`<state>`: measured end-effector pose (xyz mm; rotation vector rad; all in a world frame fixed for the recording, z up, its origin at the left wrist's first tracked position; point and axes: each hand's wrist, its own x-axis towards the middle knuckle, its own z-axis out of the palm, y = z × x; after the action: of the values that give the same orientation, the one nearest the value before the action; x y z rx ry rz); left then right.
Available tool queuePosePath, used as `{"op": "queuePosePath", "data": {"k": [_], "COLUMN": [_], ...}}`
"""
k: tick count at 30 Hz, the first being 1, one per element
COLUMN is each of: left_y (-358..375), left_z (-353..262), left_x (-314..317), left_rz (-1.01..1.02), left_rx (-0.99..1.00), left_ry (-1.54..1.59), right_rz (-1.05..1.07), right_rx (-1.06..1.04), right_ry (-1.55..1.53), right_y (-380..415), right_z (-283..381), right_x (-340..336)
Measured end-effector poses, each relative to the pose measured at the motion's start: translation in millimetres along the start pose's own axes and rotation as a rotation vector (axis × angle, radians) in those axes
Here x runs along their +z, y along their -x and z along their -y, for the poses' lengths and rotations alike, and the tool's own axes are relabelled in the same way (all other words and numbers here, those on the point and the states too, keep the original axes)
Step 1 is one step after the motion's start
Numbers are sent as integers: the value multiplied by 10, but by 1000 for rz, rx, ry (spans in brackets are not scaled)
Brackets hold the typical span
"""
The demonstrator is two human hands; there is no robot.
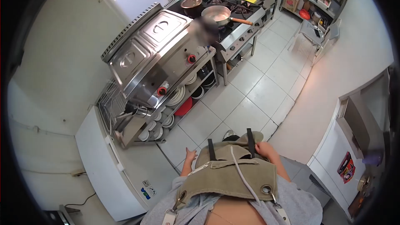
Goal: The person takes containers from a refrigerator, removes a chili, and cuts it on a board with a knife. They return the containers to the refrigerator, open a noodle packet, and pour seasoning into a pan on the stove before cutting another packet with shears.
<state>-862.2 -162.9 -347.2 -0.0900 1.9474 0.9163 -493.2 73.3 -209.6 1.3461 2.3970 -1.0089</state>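
My left hand (pixel 191 155) is held out at the left side of the khaki apron (pixel 237 175), fingers apart and nothing in them. At the apron's right edge, the fingers of my right hand (pixel 262 149) are curled closed against the cloth and seem to grip it. Two dark straps and a pale cord run over the apron front. Ahead on the stove (pixel 246 29) stands a pan with a wooden handle (pixel 217 15). Behind it is a second, copper-coloured pan (pixel 191 2).
A steel food warmer (pixel 146 58) with lidded trays stands at left, plates (pixel 177 96) stacked beneath. A white fridge (pixel 104 162) is nearer. Tiled floor (pixel 246 83) runs ahead to a shelf rack (pixel 321 0). A folding chair (pixel 312 37) leans by the right wall.
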Motion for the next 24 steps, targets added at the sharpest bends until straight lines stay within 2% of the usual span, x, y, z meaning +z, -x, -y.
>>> {"op": "queuePosePath", "data": {"k": [2,5,7,8,11,14,16,19,22,23,24], "left_y": [-43,-160,-277,-357,-744,-1311,-1563,-1784,-1938,-1907,-1866], "left_z": [54,25,-143,-265,-820,-1674,-2268,-3177,-3907,-4080,-4275], "left_x": [-54,-226,-294,-288,-82,710,1334,2307,3208,3490,3786], "left_rz": [114,321,454,511,603,247,186,295,428,500,550], "left_rx": [-48,-66,-25,60,341,-108,14,89,82,55,51], "left_ry": [-156,-421,-599,-704,-941,-524,-464,-374,-346,-303,-166], "right_rz": [9,-234,-306,-370,-358,-322,-194,-116,-185,-221,-233], "right_rx": [15,102,161,208,275,319,307,404,521,551,554], "right_ry": [-18,-169,-218,-275,-382,-457,-384,-381,-325,-455,-437], "right_y": [-102,-325,-476,-553,-809,-1067,-1265,-1531,-1688,-1718,-1796], "right_z": [29,-102,-14,31,10,-110,-288,-739,-1136,-1219,-1393], "right_x": [-296,-575,-881,-996,-1155,-1214,-1198,-1434,-2021,-2278,-2408]}}
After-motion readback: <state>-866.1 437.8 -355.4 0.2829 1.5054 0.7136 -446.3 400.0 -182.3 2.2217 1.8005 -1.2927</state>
